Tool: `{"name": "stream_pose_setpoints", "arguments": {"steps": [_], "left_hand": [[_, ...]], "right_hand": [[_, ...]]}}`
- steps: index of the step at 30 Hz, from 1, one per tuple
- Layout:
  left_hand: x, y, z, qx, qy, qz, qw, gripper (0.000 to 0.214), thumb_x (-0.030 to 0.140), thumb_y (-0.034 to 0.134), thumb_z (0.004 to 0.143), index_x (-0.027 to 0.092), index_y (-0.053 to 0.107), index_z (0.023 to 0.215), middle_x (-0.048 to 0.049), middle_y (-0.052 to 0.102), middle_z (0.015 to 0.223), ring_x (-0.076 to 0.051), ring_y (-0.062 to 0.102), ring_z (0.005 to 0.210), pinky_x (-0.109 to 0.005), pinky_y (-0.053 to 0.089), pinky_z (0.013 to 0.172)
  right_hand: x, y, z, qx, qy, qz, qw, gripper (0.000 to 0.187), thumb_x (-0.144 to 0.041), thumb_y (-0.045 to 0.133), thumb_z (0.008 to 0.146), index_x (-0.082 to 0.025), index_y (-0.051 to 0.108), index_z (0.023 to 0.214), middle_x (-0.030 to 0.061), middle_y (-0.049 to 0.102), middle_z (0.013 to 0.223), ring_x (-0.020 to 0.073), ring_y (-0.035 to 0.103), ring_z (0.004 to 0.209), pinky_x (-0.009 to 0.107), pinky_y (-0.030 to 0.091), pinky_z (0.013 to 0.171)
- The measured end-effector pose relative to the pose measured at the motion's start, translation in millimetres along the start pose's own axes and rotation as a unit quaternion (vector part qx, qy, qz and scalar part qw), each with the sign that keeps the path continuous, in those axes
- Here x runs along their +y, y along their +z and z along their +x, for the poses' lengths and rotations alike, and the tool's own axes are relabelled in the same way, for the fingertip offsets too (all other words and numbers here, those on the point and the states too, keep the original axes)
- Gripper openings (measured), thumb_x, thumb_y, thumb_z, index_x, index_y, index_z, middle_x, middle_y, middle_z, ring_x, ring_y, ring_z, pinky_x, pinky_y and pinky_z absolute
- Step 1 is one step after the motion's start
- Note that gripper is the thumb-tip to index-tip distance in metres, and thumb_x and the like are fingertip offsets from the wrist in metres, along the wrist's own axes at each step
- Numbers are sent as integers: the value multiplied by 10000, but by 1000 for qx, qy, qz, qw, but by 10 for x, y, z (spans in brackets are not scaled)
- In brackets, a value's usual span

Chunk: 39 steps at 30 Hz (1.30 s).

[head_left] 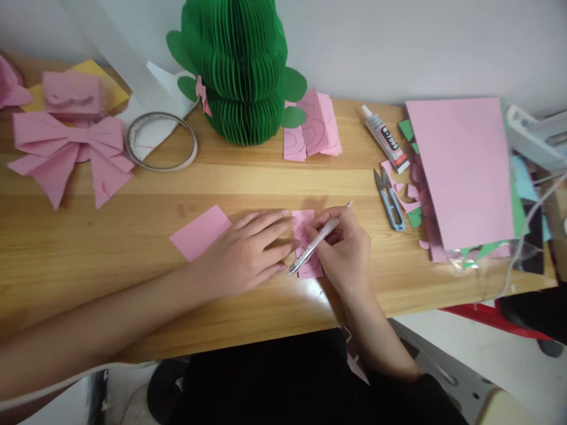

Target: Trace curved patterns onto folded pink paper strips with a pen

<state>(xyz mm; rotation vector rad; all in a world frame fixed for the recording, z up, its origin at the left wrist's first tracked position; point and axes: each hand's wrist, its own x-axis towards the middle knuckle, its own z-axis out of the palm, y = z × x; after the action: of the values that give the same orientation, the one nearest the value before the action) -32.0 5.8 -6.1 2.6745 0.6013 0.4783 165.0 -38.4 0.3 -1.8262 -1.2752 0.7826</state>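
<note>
Right hand (343, 251) grips pen (315, 243) (tip down) over pink card (305, 236); left hand (248, 251) flat, pressing card.

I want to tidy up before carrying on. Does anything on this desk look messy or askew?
Yes. Pink and green paper scraps lie scattered by the snips, and the pink sheet stack overhangs the table edge at right, offcuts poking out beneath. The right hand draws with a pen on a small card that the left hand steadies.
</note>
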Motion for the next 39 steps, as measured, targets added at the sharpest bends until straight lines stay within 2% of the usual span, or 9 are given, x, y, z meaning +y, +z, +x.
{"name": "stream_pose_setpoints", "arguments": {"steps": [26, 39], "left_hand": [[6, 16, -6, 28, 16, 36, 999, 312, 298, 448, 1024, 150, 716, 1084, -158, 643, 1323, -310, 523, 1315, -456, 476, 1031], [6, 19, -10, 36, 20, 32, 999, 267, 279, 496, 1003, 140, 697, 1112, -152, 648, 1311, -319, 520, 1316, -468, 482, 1028]], "right_hand": [[-13, 0, -8, 1, -1, 6, 1000, 147, -232, 719, 776, -235, 577, 812, -63, 626, 652, 88, 548, 509, 228, 433, 501], [-14, 12, 10, 3, -5, 10, 1000, 141, -213, 712, 770, -226, 576, 804, -73, 620, 637, 78, 556, 506, 215, 431, 507]]}}
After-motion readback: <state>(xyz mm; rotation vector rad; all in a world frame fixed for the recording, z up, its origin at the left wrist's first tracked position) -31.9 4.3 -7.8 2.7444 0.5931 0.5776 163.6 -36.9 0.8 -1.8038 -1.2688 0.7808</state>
